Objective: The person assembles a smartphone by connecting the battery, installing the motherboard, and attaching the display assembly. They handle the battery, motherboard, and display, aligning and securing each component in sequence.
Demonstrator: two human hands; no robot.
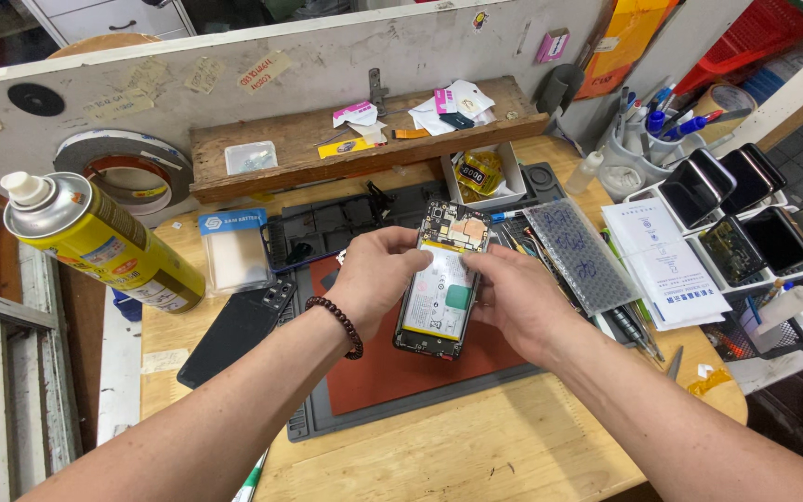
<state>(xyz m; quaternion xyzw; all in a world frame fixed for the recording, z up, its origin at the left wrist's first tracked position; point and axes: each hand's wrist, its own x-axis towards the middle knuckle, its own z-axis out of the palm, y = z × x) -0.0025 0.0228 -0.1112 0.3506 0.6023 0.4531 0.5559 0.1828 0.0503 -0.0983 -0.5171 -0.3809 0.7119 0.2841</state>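
Both hands, left hand and right hand, close their grip on the opened phone, steadying it above the red mat mid-bench, its exposed battery facing up.

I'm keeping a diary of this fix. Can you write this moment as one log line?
left hand: holds opened phone | right hand: holds its other edge | phone: above red mat | back cover: on table, left

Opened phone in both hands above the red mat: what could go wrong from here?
1. The opened phone is held off the red mat by the left hand and right hand; a slip could drop it.
2. Fingers lie on the exposed battery; hard pressure might damage it.
3. The spray can stands by the left forearm; a sideways elbow move could topple it.
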